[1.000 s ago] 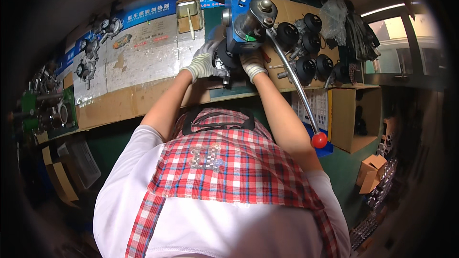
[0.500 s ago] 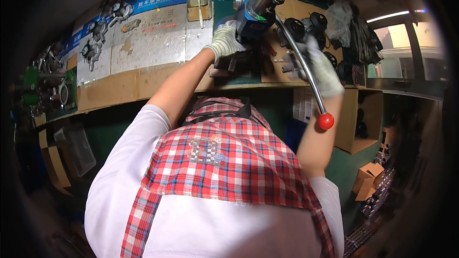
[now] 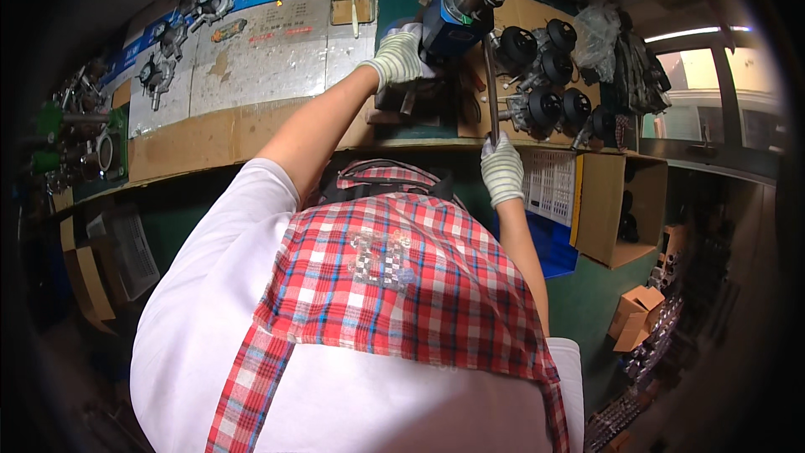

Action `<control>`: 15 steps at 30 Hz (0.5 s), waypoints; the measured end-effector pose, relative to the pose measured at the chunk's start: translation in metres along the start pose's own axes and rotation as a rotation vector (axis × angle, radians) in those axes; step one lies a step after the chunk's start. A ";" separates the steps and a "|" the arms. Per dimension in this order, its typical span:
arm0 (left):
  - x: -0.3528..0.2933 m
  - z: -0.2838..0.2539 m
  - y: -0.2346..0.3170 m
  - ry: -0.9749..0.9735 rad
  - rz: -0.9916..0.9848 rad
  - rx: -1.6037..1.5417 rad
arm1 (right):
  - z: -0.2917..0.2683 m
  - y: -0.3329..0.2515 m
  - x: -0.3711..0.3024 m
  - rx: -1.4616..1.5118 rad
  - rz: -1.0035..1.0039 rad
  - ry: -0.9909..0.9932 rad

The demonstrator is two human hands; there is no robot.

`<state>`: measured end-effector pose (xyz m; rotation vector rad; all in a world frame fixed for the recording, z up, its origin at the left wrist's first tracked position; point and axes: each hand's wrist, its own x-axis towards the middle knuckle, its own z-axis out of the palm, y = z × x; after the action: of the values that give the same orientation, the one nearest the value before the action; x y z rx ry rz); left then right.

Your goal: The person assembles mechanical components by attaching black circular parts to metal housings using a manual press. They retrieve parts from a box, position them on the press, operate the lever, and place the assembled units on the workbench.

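Observation:
A blue arbor press (image 3: 453, 21) with a metal shaft stands at the bench's far middle. My gloved left hand (image 3: 398, 57) reaches in at the left of its base, fingers curled; whatever they hold is hidden by the glove and the press. The press lever (image 3: 493, 84), a steel bar, hangs down toward me. Around its lower end my gloved right hand (image 3: 503, 169) is closed, covering the red knob. Dark metal blocks (image 3: 407, 101) lie below my left hand. Right of the lever sit several metal parts with round black caps (image 3: 543, 107).
Cardboard (image 3: 251, 59) covers the left bench top, with several metal castings (image 3: 155, 80) on it. A shallow tray with a brush (image 3: 352, 0) lies at the back. Green fixtures (image 3: 113, 143) stand far left. Below the bench at right are a white crate (image 3: 549, 184) and an open carton (image 3: 604, 210).
My right hand has moved from over the black-capped parts to the lever's end and closed on it. The lever has swung to hang straighter, left of before. My left hand has stayed by the press.

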<state>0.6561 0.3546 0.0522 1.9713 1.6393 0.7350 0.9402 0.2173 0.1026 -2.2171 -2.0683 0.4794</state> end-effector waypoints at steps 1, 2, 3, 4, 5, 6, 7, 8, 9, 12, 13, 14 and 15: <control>-0.001 -0.008 0.008 -0.025 -0.018 0.003 | -0.002 -0.002 -0.001 0.016 0.007 -0.009; -0.002 -0.015 0.016 -0.049 -0.037 0.006 | -0.004 -0.002 -0.001 0.031 0.014 -0.018; -0.005 -0.020 0.024 -0.072 -0.056 0.010 | -0.005 -0.003 -0.001 0.047 0.019 -0.026; -0.007 -0.022 0.027 -0.081 -0.068 0.026 | 0.001 0.003 0.001 0.096 -0.021 0.006; -0.008 -0.023 0.030 -0.090 -0.080 0.043 | 0.003 0.004 0.002 0.086 -0.003 0.017; -0.009 -0.026 0.030 -0.096 -0.097 0.063 | 0.002 -0.002 0.001 0.079 0.010 0.026; -0.009 -0.022 0.021 -0.050 -0.082 0.058 | 0.000 -0.009 0.001 0.071 0.018 0.035; -0.011 -0.014 0.008 -0.002 -0.068 0.054 | -0.002 -0.018 0.000 0.049 0.020 0.054; -0.009 -0.013 0.012 0.032 -0.038 0.043 | -0.003 -0.021 0.000 0.015 0.043 0.066; -0.009 -0.013 0.014 -0.062 -0.076 -0.008 | 0.021 -0.013 0.014 0.032 0.020 0.107; -0.011 -0.013 0.015 -0.078 -0.073 -0.033 | 0.040 -0.004 0.025 0.043 0.019 0.121; -0.017 -0.021 0.029 -0.086 -0.109 -0.013 | 0.056 0.001 0.033 0.064 0.036 0.155; -0.023 -0.016 0.022 -0.036 -0.112 0.022 | 0.065 -0.002 0.042 0.088 0.034 0.187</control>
<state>0.6589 0.3281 0.0761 1.8791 1.7279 0.6383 0.9222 0.2483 0.0338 -2.1596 -1.8834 0.3432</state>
